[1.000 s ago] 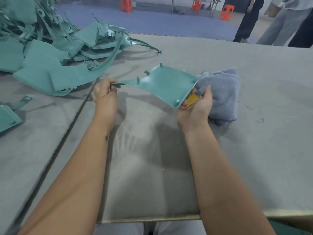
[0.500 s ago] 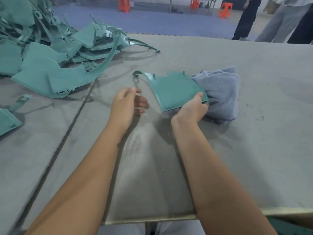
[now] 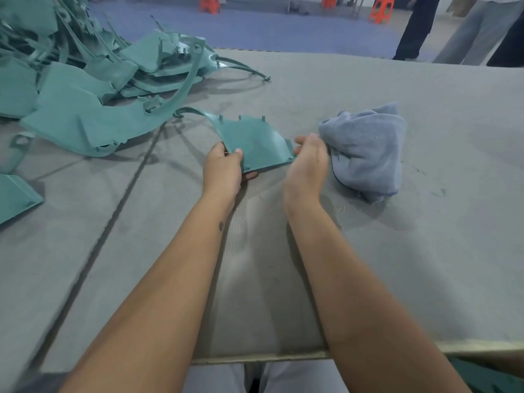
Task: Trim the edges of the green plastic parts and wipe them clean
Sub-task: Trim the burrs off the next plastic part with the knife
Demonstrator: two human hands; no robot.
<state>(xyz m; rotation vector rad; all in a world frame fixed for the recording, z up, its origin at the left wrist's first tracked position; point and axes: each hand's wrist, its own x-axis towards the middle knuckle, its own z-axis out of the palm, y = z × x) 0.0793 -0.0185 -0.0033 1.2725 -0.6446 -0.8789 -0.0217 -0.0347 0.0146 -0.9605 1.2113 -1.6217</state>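
A green plastic part (image 3: pixel 256 143), a curved panel with small pegs along its far edge and a thin arm sweeping left, is held just above the table. My left hand (image 3: pixel 224 168) pinches its near left corner, thumb on top. At the part's right end my right hand (image 3: pixel 307 163) is blurred and curled, its fingertips touching that end. Whether it grips anything is hidden. A crumpled blue-grey cloth (image 3: pixel 368 148) lies right beside my right hand.
A big heap of green plastic parts (image 3: pixel 93 89) fills the far left of the grey felt table (image 3: pixel 425 251). One more green piece (image 3: pixel 15 198) lies at the left edge. People's legs (image 3: pixel 465 29) and orange stools (image 3: pixel 381 9) stand beyond the table's far edge.
My left hand let go of the part's thin arm, swung right and now grips its near left corner. The part turned and came down lower. The yellow tool in my right hand is no longer visible.
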